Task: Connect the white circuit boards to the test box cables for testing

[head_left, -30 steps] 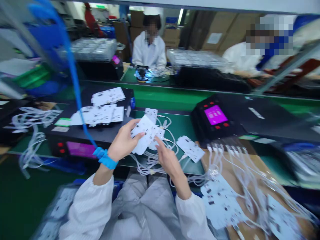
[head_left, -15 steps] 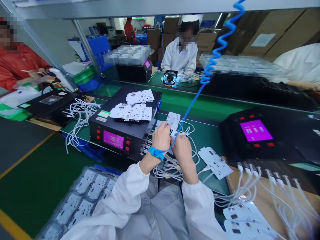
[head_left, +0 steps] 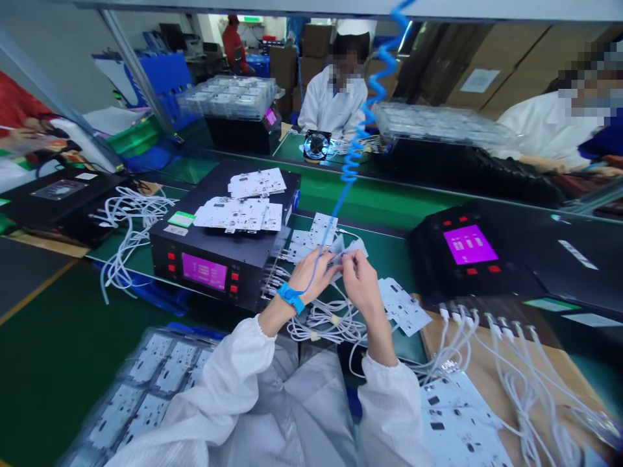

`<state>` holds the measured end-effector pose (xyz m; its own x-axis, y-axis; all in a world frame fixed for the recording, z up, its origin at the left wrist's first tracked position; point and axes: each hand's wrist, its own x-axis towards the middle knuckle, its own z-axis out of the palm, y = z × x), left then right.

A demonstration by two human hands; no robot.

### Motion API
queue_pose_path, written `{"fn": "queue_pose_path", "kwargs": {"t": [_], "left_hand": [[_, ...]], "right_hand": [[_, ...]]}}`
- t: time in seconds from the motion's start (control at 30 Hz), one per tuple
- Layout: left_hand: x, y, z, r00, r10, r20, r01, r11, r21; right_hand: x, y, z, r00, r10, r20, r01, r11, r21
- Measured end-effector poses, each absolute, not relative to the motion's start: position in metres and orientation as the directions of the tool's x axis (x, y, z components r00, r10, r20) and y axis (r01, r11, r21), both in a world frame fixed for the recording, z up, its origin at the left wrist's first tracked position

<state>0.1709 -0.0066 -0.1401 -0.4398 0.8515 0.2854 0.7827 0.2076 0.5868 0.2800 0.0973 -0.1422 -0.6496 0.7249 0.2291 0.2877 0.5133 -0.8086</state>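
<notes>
My left fingers point(head_left: 329, 275) closed on tilted circuit board point(head_left: 336, 246), above counter point(head_left: 389, 249). My right fingers point(head_left: 354, 264) bunched beside it; can't tell whether gripping. Blue cord point(head_left: 351, 167), hanging across, could snag; looped cables point(head_left: 332, 319) could tug board askew.

Mid-counter point(head_left: 389, 250), the left hand point(head_left: 314, 275) and right hand point(head_left: 359, 280) cover most of the pale board point(head_left: 335, 247) between them; what the right fingertips grip cannot be told. Lettering on the left-hand purple screen point(head_left: 204, 272) is too small to read. Past the counter's near edge, the tray of boards point(head_left: 139, 389) is cut off below and partly covered by the left sleeve point(head_left: 228, 389). Toward the near right corner, the lower boards point(head_left: 460, 415) leave the bottom edge. A co-worker's red sleeve point(head_left: 19, 104) is blurred and cropped at left.
</notes>
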Motion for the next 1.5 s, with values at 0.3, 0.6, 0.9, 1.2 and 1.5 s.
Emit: {"fn": "queue_pose_path", "kwargs": {"t": [0.3,0.6,0.9,1.2,1.5], "left_hand": [[0.175,-0.007,-0.128,-0.378,0.873,0.309,0.801,0.14,0.583],[0.172,0.005,-0.1,-0.512,0.752,0.416,0.753,0.159,0.639],[0.172,0.009,-0.094,-0.604,0.688,0.402,0.682,0.185,0.707],[0.164,0.003,-0.088,-0.721,0.632,0.282,0.578,0.325,0.748],[0.157,0.005,-0.099,-0.744,0.623,0.243,0.527,0.323,0.786]], "right_hand": [[0.299,0.096,-0.145,-0.656,0.683,0.32,0.101,0.499,-0.861],[0.319,0.107,-0.177,-0.568,0.629,0.531,0.392,0.774,-0.497],[0.307,0.1,-0.177,-0.533,0.687,0.493,0.332,0.706,-0.625],[0.295,0.104,-0.184,-0.688,0.592,0.419,0.392,0.79,-0.471],[0.294,0.104,-0.181,-0.726,0.566,0.39,0.371,0.801,-0.47]]}}
